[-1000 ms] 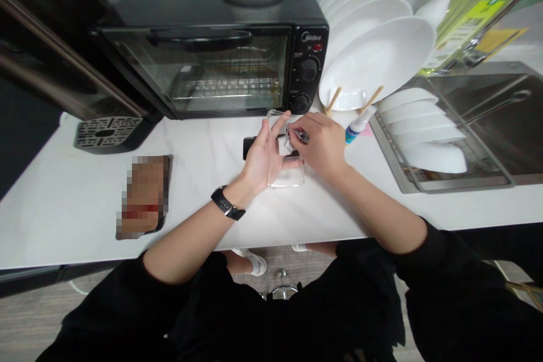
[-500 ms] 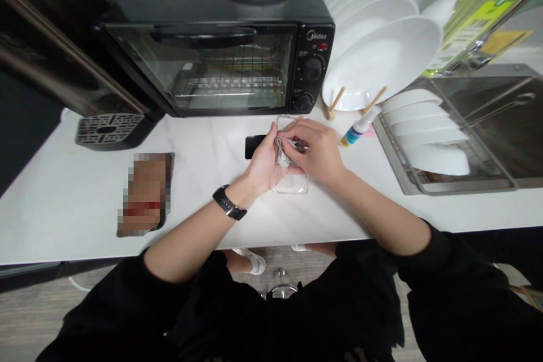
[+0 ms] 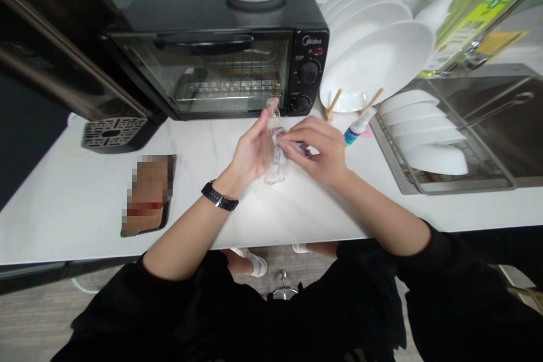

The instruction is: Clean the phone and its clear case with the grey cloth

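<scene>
your left hand [image 3: 251, 154] grips a clear phone case [image 3: 274, 150] on edge above the bench [image 3: 85, 203]; your right hand [image 3: 319, 150] pinches a small item against it. the slick case could slip if either grip loosens. toaster oven [image 3: 220, 51] behind.

your left hand [image 3: 250, 153] holds a clear phone case [image 3: 274, 150] on edge over the counter [image 3: 76, 203]; your right hand [image 3: 320, 150] presses a cloth [image 3: 285, 144] against it.
</scene>
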Tool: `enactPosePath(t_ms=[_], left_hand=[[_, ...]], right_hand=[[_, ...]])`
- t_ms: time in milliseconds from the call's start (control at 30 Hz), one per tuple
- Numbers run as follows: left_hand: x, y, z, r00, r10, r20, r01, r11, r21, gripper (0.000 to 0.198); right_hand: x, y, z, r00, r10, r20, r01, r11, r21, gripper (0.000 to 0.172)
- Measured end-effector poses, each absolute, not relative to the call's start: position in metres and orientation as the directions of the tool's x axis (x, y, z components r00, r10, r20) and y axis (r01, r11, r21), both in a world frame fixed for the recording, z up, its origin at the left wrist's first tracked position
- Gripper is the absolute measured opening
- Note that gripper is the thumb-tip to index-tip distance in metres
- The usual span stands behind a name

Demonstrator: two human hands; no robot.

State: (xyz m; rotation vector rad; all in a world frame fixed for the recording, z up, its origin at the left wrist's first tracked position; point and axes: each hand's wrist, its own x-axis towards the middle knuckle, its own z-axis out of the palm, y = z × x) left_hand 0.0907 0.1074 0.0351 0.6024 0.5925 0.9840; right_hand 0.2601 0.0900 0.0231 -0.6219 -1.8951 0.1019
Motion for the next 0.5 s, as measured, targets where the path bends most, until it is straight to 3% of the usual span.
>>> enactPosePath(t_ms=[100,167,400,500], left_hand=[[0.095,0.107,0.029,0.528,0.814,-0.240,-0.454,0.510,0.730,0.042],[0.096,0.108,0.025,0.572,0.770,-0.283,-0.371,0.551,0.747,0.041],[0.101,0.107,0.017,0.491,0.769,-0.409,-0.256,0.577,0.776,0.048],[0.102,0.106,0.015,0.414,0.797,-0.440,-0.375,0.590,0.715,0.039]], right_hand=[[0.268,0.090,0.030,-0.026,0.469,0.883,0.487,0.777,-0.398,0.016],[0.272,0.092,0.031,0.031,0.494,0.869,0.542,0.722,-0.430,0.020],[0.271,0.104,0.025,-0.121,0.623,0.773,0.562,0.685,-0.464,0.022],[0.264,0.099,0.022,-0.263,0.606,0.751,0.458,0.763,-0.456,0.018]])
